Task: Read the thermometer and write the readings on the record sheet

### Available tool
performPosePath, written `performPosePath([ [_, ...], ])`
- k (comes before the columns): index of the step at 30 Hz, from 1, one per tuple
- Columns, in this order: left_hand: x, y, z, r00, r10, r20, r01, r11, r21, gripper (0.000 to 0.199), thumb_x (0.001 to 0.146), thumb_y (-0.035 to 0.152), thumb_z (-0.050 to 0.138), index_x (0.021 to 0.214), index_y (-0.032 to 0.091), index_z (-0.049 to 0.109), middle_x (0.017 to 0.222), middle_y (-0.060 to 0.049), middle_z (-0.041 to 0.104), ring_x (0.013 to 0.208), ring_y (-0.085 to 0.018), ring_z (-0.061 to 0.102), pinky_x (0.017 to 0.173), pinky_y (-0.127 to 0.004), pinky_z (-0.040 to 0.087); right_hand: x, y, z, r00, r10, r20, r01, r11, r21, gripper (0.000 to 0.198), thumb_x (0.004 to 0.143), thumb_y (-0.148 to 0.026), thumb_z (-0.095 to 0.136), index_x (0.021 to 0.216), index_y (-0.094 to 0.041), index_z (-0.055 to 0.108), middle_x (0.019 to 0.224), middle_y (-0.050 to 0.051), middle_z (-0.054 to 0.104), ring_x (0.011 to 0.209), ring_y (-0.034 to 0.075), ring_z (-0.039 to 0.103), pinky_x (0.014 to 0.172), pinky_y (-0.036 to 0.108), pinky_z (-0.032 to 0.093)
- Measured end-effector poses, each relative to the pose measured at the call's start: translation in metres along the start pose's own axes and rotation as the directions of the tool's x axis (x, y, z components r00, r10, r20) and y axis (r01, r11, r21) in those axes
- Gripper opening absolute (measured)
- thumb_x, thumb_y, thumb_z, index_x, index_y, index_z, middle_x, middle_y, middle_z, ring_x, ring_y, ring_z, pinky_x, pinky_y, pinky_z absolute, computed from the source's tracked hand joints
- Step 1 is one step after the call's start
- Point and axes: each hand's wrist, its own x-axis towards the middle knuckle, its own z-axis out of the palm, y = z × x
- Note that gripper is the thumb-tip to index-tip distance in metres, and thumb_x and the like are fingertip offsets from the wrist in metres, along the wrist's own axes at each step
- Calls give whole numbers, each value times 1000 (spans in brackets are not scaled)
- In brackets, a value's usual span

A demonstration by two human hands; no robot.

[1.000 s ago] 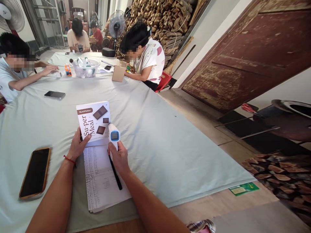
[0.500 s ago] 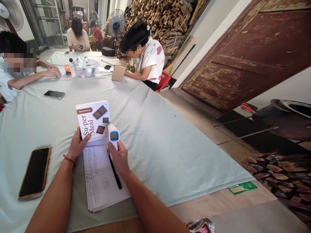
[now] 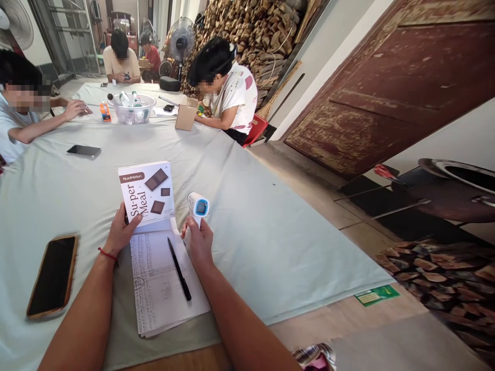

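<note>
My left hand [image 3: 122,230] grips the lower left edge of a white box [image 3: 147,193] printed "NutriMotion Su-per Meal" with brown chocolate pieces. The box stands tilted, its printed face toward me. To its right, my right hand [image 3: 199,239] is wrapped round the handle of a white infrared thermometer [image 3: 197,205] with a blue-rimmed display. A gap separates the thermometer from the box. Below both lie printed sheets of paper [image 3: 158,288], with a black pen [image 3: 179,269] across them.
A phone in a brown case [image 3: 53,275] lies left of my forearm, and another phone [image 3: 84,151] farther off. A clear basin [image 3: 133,112] of bottles and a cardboard box [image 3: 185,117] stand toward the far end. Several people sit around the cloth-covered table [image 3: 270,247].
My right hand has drawn the thermometer to the right, away from the box edge, and turned it. My left hand keeps its hold on the box. The view has shifted slightly.
</note>
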Motion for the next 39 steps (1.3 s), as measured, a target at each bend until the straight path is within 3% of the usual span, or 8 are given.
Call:
performPosePath([
  [7,1,2,0,1000,20,-5,-20,1000,4,49,89,52,60,125,19,55,120,-11,66,110,-28,61,96,-43,48,-3,2,0,1000,0,-4,0,1000,-9,31,74,-49,66,70,-22,51,54,-7,48,52,11,45,52,26,41],
  [12,1,4,0,999,46,-9,-46,999,-15,48,90,52,59,125,19,55,123,-11,66,113,-28,60,97,-43,48,-3,-17,-4,996,-83,-18,80,987,-137,35,72,-52,68,67,-22,51,56,-6,49,54,11,47,52,26,43],
  [18,2,6,-2,1000,24,-16,-24,1000,0,50,88,55,59,122,18,56,117,-11,67,107,-28,61,94,-45,49,7,-42,-36,982,-186,35,188,940,-283,42,71,-61,70,68,-23,51,57,-6,47,54,12,45,50,26,38],
  [21,2,5,-2,999,49,-5,-49,998,-29,50,88,54,59,123,19,56,119,-12,67,109,-28,61,96,-45,49,12,-34,-58,962,-274,-5,255,903,-347,43,71,-62,70,70,-23,53,57,-6,47,55,12,43,52,26,38],
  [24,2,2,-2,999,41,-9,-41,999,2,50,88,56,60,121,19,57,118,-11,67,108,-28,61,95,-45,49,16,-20,-70,965,-258,-54,223,908,-355,44,71,-63,70,68,-23,52,55,-6,46,54,12,42,50,26,36],
  [39,4,13,-5,999,23,-35,-20,997,68,52,84,62,61,115,20,59,110,-9,69,101,-29,62,90,-44,51,17,-13,-68,969,-246,0,230,908,-349,31,79,-52,63,79,-21,59,61,-5,49,59,14,43,57,27,40],
])
